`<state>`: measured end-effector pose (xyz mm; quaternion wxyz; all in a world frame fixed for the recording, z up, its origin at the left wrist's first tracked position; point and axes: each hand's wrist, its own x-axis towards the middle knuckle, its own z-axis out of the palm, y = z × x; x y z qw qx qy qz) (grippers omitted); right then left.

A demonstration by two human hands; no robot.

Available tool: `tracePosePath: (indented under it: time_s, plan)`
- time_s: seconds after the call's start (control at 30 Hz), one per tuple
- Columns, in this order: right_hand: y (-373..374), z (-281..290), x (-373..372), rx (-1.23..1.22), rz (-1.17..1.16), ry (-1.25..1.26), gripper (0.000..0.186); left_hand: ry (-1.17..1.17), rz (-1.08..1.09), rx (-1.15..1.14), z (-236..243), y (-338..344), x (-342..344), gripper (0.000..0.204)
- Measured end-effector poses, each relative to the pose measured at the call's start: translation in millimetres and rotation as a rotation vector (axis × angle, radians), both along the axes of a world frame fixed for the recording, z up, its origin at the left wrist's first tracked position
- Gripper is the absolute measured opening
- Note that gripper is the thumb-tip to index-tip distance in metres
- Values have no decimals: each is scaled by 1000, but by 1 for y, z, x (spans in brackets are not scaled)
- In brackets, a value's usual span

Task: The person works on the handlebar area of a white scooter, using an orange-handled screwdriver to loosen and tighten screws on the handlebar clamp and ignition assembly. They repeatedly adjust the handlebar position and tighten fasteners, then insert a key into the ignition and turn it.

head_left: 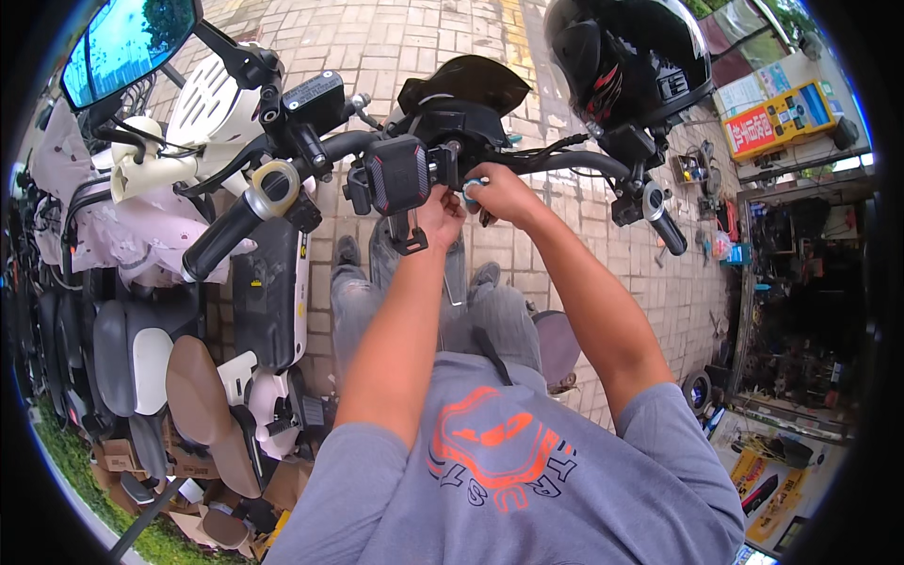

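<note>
Both my hands meet just below the middle of a bike's handlebar, behind a dark phone holder or pouch. My right hand is closed around a small round blue thing, which looks like a roll of tape; a dark piece pokes out beneath the fingers. Close beside it, my left hand has its fingertips pinched together, and what they hold is too small to make out. Above the hands sits the dark display and windscreen. A black key-like strap hangs over my left wrist.
On the left are a grip, a blue mirror and parked scooters with a brown seat. A black helmet hangs at the right bar, above the right grip. Shelves with tools stand far right.
</note>
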<state>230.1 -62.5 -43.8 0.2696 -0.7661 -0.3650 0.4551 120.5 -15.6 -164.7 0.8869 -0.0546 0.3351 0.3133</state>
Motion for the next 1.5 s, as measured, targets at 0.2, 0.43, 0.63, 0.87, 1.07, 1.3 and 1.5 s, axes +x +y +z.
tracePosePath:
  time_s: [0.2, 0.43, 0.63, 0.87, 1.07, 1.3, 1.5]
  plan:
    - [-4, -12, 0, 115, -4, -76, 34, 101, -15, 90, 9, -2, -1, 7]
    - [4, -9, 2, 108, -148, 130, 34, 646, -84, 476, 33, -4, 5, 6]
    - [-19, -15, -22, 166, -470, 436, 34, 169, -66, 139, 21, -1, -1, 11]
    - [-26, -26, -26, 149, -344, 395, 22, 32, -226, 94, 25, 4, -10, 26]
    - [-35, -52, -54, 304, -190, 6, 30, 41, -265, 233, 8, 4, -21, 24]
    - [-36, -78, -43, 330, -686, 430, 22, 467, -478, 584, 41, 4, -31, 37]
    - [-10, -124, -41, 462, -931, 1364, 7, 808, -411, 911, 74, -9, -21, 40]
